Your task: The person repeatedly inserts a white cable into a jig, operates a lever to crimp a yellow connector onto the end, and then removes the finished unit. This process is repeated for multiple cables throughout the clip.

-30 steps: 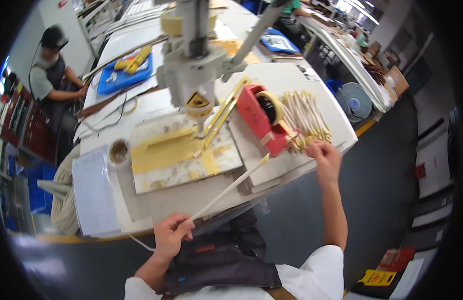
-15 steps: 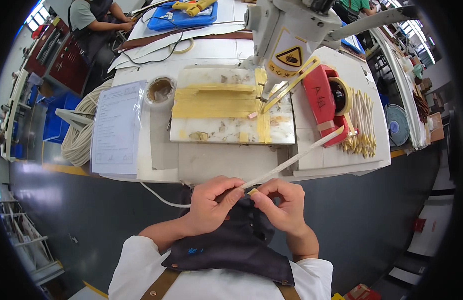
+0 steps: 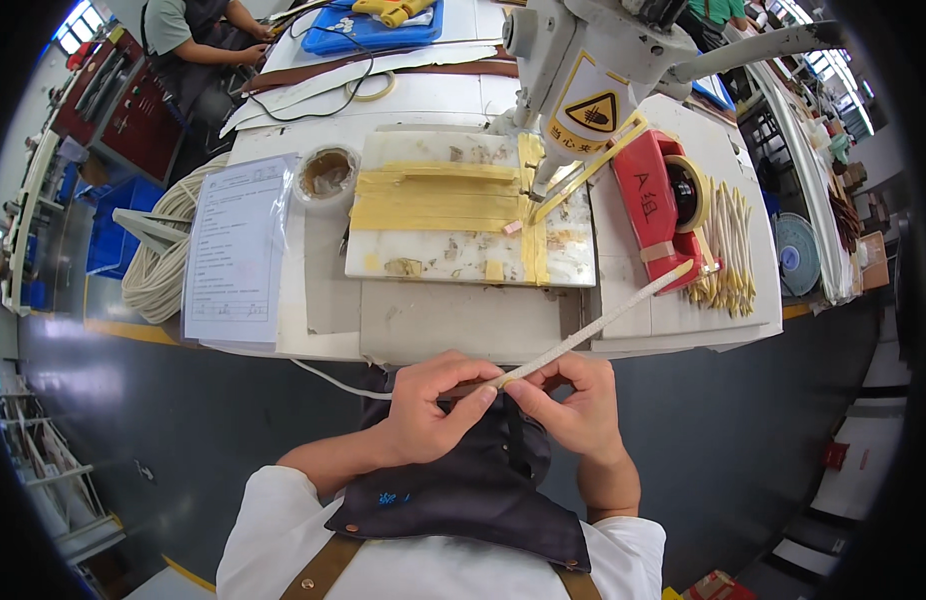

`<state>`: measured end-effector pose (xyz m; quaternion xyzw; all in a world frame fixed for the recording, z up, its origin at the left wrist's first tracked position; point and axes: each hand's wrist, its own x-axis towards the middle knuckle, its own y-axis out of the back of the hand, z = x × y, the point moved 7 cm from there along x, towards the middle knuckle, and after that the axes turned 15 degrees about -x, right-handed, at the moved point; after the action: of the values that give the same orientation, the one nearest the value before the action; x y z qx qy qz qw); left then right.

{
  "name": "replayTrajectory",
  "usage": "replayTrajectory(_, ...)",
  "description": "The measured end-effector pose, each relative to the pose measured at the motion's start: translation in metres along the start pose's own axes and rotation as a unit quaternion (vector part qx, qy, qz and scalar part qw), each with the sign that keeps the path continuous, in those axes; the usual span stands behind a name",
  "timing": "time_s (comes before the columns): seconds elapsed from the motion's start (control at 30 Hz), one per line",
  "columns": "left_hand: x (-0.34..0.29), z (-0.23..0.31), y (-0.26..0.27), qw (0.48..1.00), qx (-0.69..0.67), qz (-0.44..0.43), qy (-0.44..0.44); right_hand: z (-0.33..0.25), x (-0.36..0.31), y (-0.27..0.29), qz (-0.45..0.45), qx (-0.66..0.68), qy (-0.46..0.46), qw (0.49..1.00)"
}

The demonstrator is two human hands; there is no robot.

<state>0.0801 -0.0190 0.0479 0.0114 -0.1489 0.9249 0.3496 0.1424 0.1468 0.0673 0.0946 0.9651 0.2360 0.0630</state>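
A white braided cord [image 3: 608, 317] runs up and to the right from my hands, its far end wrapped in yellow tape beside the red tape dispenser [image 3: 643, 200]. My left hand [image 3: 435, 405] is closed, pinching the cord between thumb and fingers. Right beside it, the thumb and bent fingers of my right hand [image 3: 573, 402] press on the same cord. A sliver of yellow tape [image 3: 506, 383] shows at the right thumb tip, against the cord; the rest of it is hidden. On the left, the cord's tail [image 3: 333, 379] hangs past the table's front edge.
A machine head [image 3: 573, 110] with a warning sticker stands over a white slab [image 3: 418, 262] patched with yellow tape. Several yellow-tipped cords [image 3: 728, 245] lie right of the dispenser. Left are a sleeved paper sheet [image 3: 238, 250], a tape roll [image 3: 328, 176] and coiled cord [image 3: 163, 265]. Another person works at far left.
My right hand has brought the small yellow tape piece from just below the cord onto it. The view has shifted slightly.
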Motion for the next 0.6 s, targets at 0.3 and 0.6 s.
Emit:
replayTrajectory(0.3, 0.001, -0.022, -0.001, 0.963, -0.147, -0.011, 0.226, -0.027, -0.001, 0.012, -0.009, -0.108, 0.140, 0.984)
replayTrajectory(0.6, 0.000, 0.016, -0.021, 0.988, 0.112, -0.040, -0.097, -0.022, 0.000, 0.024, 0.025, -0.112, 0.175, 0.978)
